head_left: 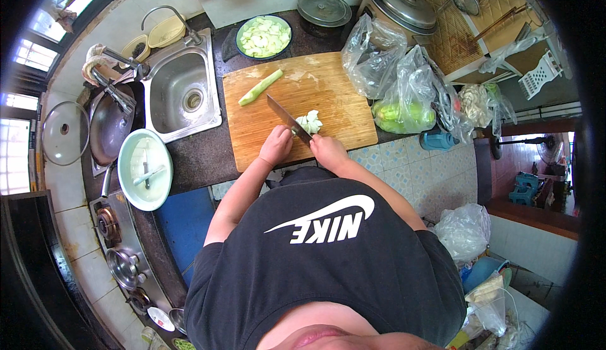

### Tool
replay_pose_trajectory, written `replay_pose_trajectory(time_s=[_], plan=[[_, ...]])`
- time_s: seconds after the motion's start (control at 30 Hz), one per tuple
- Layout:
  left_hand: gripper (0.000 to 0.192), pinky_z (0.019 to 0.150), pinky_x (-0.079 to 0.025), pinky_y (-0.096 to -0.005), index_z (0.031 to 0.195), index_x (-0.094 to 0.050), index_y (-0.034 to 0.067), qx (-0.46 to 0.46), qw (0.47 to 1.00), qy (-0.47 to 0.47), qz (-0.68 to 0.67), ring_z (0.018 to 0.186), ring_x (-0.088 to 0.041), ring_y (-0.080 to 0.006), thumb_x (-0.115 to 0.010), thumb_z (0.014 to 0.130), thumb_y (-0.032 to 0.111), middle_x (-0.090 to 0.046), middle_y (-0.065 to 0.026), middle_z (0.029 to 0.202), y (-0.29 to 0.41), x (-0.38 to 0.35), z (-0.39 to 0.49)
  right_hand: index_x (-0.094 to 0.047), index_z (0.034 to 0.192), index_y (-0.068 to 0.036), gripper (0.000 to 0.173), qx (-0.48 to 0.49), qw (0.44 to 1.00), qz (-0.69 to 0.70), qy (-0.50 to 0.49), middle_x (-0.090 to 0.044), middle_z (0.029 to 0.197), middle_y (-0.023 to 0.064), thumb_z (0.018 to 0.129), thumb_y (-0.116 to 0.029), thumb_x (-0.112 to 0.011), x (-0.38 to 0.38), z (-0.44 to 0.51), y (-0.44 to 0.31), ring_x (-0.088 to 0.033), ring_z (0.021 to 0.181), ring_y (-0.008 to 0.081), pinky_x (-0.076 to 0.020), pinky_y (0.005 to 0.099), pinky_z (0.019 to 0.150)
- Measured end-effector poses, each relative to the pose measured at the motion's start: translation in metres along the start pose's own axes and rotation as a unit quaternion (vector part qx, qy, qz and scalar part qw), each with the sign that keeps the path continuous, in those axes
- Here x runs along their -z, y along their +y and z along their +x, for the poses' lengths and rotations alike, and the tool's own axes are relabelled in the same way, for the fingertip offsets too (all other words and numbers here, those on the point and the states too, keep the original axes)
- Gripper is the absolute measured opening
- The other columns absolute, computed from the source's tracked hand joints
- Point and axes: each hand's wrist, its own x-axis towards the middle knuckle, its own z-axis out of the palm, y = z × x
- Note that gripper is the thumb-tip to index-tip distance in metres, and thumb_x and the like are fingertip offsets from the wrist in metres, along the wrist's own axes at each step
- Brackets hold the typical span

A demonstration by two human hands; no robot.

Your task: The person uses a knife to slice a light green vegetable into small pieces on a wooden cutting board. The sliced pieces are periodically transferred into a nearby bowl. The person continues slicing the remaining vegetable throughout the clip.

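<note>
A cleaver (284,114) stands with its blade across the wooden cutting board (331,80), my right hand (330,151) shut on its handle. Left of the blade, my left hand (277,144) has its fingers curled over a mostly hidden piece of pale vegetable, whose end (293,132) shows beside the steel. Freshly cut pale slices (310,122) lie in a small heap on the blade's right side. Farther up the board rests a long peeled strip of green gourd or squash (260,87). Behind the board, an enamel bowl (263,37) is filled with similar slices.
A steel sink (177,89) adjoins the board's left side. Nearer on the counter, a pale basin (145,170) holds peelers or knives. Clear plastic bags (402,108), one with green vegetables, crowd the right edge. A lidded pot (324,9) and a rice cooker (400,6) stand behind.
</note>
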Motion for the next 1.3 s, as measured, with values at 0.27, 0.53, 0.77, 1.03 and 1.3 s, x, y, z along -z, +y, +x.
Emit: replay_pose_trajectory(time_s=[0.27, 0.53, 0.77, 1.03, 1.3], plan=[[0.013, 0.077, -0.047, -0.0387, 0.087, -0.052, 0.000, -0.011, 1.000, 0.009, -0.002, 0.087, -0.055, -0.0337, -0.060, 0.076, 0.000, -0.055, -0.0163, 0.090, -0.003, -0.002, 0.000, -0.056, 0.082, -0.004, 0.027, -0.024, 0.999, -0.001, 0.040, -0.061, 0.067, 0.0205, 0.090, -0.027, -0.046, 0.004, 0.001, 0.006, -0.061, 0.063, 0.0397, -0.0478, 0.0504, 0.058], [0.015, 0.077, -0.047, -0.0387, 0.086, -0.051, 0.000, -0.007, 1.000, 0.013, -0.007, 0.088, -0.054, -0.0342, -0.060, 0.074, -0.001, -0.055, -0.0164, 0.092, -0.003, -0.002, 0.000, -0.055, 0.080, -0.002, 0.024, 0.008, 1.000, 0.001, 0.012, -0.062, 0.066, 0.0193, 0.090, -0.022, -0.044, 0.021, -0.009, -0.018, -0.062, 0.064, 0.0376, -0.0479, 0.0492, 0.059], [0.013, 0.079, -0.047, -0.0383, 0.085, -0.051, 0.000, -0.001, 1.000, 0.006, 0.002, 0.090, -0.055, -0.0334, -0.059, 0.075, 0.000, -0.056, -0.0154, 0.092, -0.003, -0.002, -0.001, -0.055, 0.081, -0.003, 0.025, 0.012, 1.000, 0.003, 0.009, -0.062, 0.068, 0.0195, 0.090, -0.024, -0.045, 0.005, -0.001, -0.010, -0.062, 0.065, 0.0380, -0.0476, 0.0500, 0.060], [0.011, 0.079, -0.048, -0.0381, 0.084, -0.052, 0.000, -0.013, 1.000, 0.023, -0.002, 0.089, -0.056, -0.0327, -0.058, 0.075, 0.000, -0.056, -0.0152, 0.092, -0.003, -0.002, -0.002, -0.056, 0.084, -0.003, 0.027, -0.003, 1.000, 0.018, 0.003, -0.062, 0.073, 0.0211, 0.090, -0.027, -0.045, -0.017, 0.016, 0.002, -0.061, 0.067, 0.0400, -0.0472, 0.0508, 0.061], [0.012, 0.078, -0.047, -0.0387, 0.085, -0.053, 0.000, 0.005, 1.000, 0.020, -0.019, 0.088, -0.056, -0.0335, -0.059, 0.074, -0.002, -0.056, -0.0156, 0.091, -0.002, -0.002, -0.003, -0.056, 0.082, -0.004, 0.028, -0.022, 0.999, 0.018, 0.015, -0.062, 0.071, 0.0214, 0.091, -0.028, -0.045, 0.000, 0.005, 0.000, -0.060, 0.067, 0.0403, -0.0471, 0.0506, 0.061]])
